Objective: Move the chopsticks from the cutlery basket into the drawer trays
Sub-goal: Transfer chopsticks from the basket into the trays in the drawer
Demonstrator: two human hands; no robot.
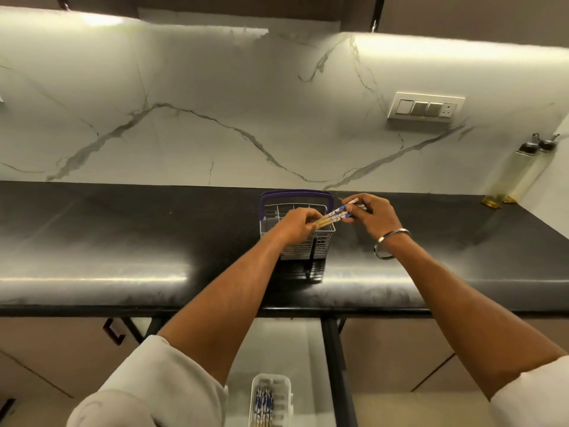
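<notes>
A white wire cutlery basket [323,240] with a purple handle stands on the black counter. Both hands hold a small bunch of chopsticks [334,215] above it, lying nearly level. My left hand [297,224] grips the plain wooden tips. My right hand [371,214] pinches the blue-and-white patterned ends. Below the counter an open drawer holds a white tray [286,383] with several patterned chopsticks [264,403] lying in it.
The black counter [123,241] runs the full width under a marble backsplash. Two oil bottles [517,171] stand at the far right corner. A switch panel [426,107] is on the wall. A cabinet handle [112,331] sits lower left.
</notes>
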